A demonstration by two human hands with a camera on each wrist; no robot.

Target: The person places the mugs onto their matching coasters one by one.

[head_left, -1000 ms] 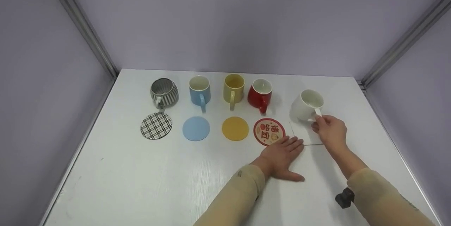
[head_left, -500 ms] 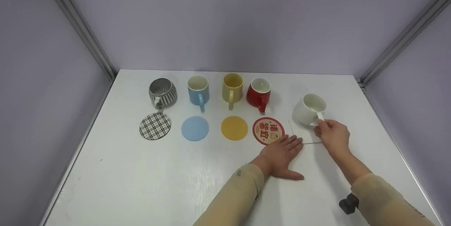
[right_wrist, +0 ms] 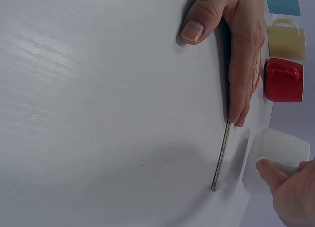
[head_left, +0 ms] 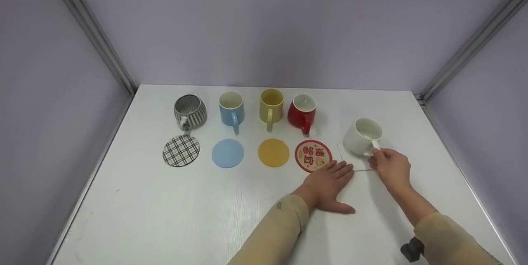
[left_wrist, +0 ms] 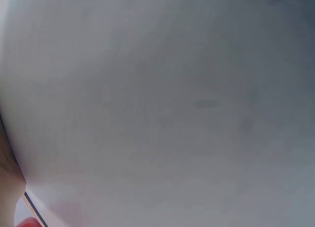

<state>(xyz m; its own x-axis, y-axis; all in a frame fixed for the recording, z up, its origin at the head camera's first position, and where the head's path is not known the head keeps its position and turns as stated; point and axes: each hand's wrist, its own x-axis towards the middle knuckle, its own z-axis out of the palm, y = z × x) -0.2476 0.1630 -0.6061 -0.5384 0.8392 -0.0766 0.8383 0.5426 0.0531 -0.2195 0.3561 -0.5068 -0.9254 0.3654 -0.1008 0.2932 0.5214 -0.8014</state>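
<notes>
In the head view my right hand (head_left: 392, 169) pinches the handle of a white mug (head_left: 358, 139), thumb on top. The mug (right_wrist: 275, 148) hangs low over, or stands on, a thin white square coaster (head_left: 358, 164); I cannot tell whether they touch. My left hand (head_left: 329, 185) lies flat with spread thumb, its fingertips at the square coaster's front left corner and over the lower edge of a round red coaster (head_left: 310, 153). In the right wrist view, the square coaster's patterned edge (right_wrist: 221, 155) runs out from under the left fingertips.
Behind stands a row of mugs: grey striped (head_left: 196, 115), blue (head_left: 227, 112), yellow (head_left: 277, 112) and red (head_left: 300, 117). Before them lie a checked coaster (head_left: 181, 150), a blue coaster (head_left: 227, 153) and a yellow coaster (head_left: 273, 152). Pale walls (head_left: 264, 25) enclose the white table (head_left: 165, 215).
My right hand has brought the white mug toward me and slightly right, further over the square coaster. The left hand has stayed in place.
</notes>
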